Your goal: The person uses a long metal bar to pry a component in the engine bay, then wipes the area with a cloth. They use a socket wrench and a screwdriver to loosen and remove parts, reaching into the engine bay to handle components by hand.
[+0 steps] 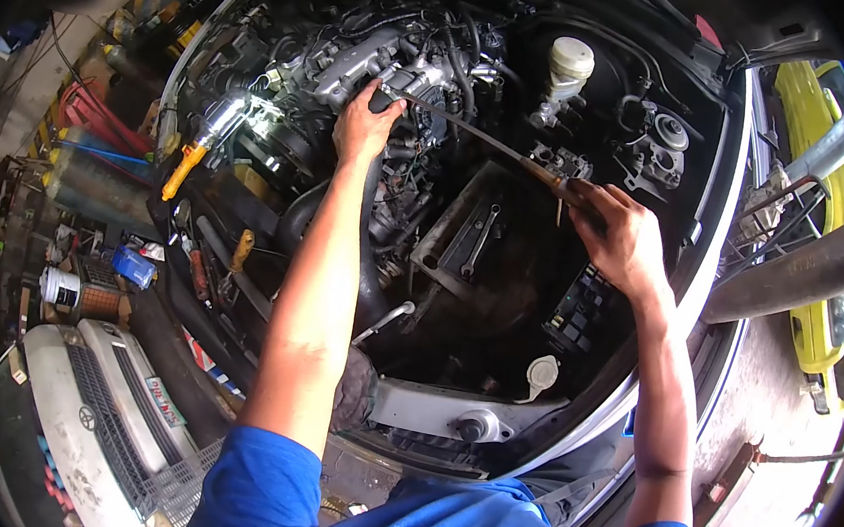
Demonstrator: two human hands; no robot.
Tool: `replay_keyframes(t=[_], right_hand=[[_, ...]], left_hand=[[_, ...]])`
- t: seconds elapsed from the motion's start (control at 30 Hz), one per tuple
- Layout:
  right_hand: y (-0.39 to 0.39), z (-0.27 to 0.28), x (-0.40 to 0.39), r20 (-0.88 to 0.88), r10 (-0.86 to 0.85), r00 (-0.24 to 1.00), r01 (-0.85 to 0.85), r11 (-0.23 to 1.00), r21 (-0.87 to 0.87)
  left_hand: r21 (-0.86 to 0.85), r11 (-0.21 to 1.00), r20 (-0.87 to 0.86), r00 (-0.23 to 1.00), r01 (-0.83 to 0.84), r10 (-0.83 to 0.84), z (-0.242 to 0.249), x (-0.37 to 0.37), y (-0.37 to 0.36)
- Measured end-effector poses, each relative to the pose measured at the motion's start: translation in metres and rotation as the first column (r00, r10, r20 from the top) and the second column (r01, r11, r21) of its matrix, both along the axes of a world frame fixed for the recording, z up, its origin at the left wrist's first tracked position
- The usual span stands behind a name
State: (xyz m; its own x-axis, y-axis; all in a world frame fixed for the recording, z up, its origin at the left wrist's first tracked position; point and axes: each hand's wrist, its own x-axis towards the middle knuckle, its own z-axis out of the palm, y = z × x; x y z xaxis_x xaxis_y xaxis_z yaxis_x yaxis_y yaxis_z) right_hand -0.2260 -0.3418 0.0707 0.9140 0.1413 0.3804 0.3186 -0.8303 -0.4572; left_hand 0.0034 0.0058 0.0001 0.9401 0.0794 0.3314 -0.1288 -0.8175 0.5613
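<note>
A long screwdriver [483, 136] with a brownish handle slants across the open engine bay. My right hand [618, 230] is closed around its handle, over the right side of the bay. At the far end of the shaft, my left hand [366, 123] is closed, thumb and fingers about the tip, against the engine [359, 62]. The exact spot where the tip meets the engine is hidden by my fingers. Below the shaft, a combination wrench [481, 239] lies in the battery tray [443, 250].
A lit yellow-handled work light [190, 158] shines on the engine from the left. Several hand tools, one a wooden-handled screwdriver [242, 250], lie along the front edge. A white-capped fluid reservoir [570, 61] stands at the back. A detached white bumper [80, 384] is on the lower left.
</note>
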Motion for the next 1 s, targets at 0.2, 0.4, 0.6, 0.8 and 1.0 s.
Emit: replay_keyframes(t=[0.2, 0.4, 0.6, 0.8, 1.0], right_hand=[[0.0008, 0.0016, -0.0017, 0.035, -0.019, 0.999, 0.019, 1.0, 0.008], [-0.0002, 0.002, -0.0024, -0.015, -0.034, 0.999, 0.034, 0.999, -0.032], [0.0019, 0.0002, -0.0018, 0.073, -0.022, 0.997, 0.025, 0.999, -0.048], [0.0033, -0.0012, -0.0017, 0.104, -0.027, 0.994, 0.035, 0.996, -0.077], [0.0049, -0.0005, -0.0019, 0.117, -0.033, 0.993, 0.049, 0.989, -0.138]], left_hand=[[-0.012, 1.0, 0.001, 1.0, -0.009, 0.009, -0.0028, 0.0043, 0.0013], [-0.023, 1.0, 0.011, 1.0, -0.012, 0.012, -0.0032, 0.0048, 0.0011], [-0.021, 1.0, 0.026, 1.0, -0.012, 0.012, -0.0043, 0.0045, 0.0015], [-0.016, 1.0, 0.035, 0.999, -0.021, 0.022, -0.0055, 0.0051, 0.0014], [-0.016, 0.999, 0.007, 0.999, -0.035, 0.036, -0.0022, 0.0032, -0.0003]])
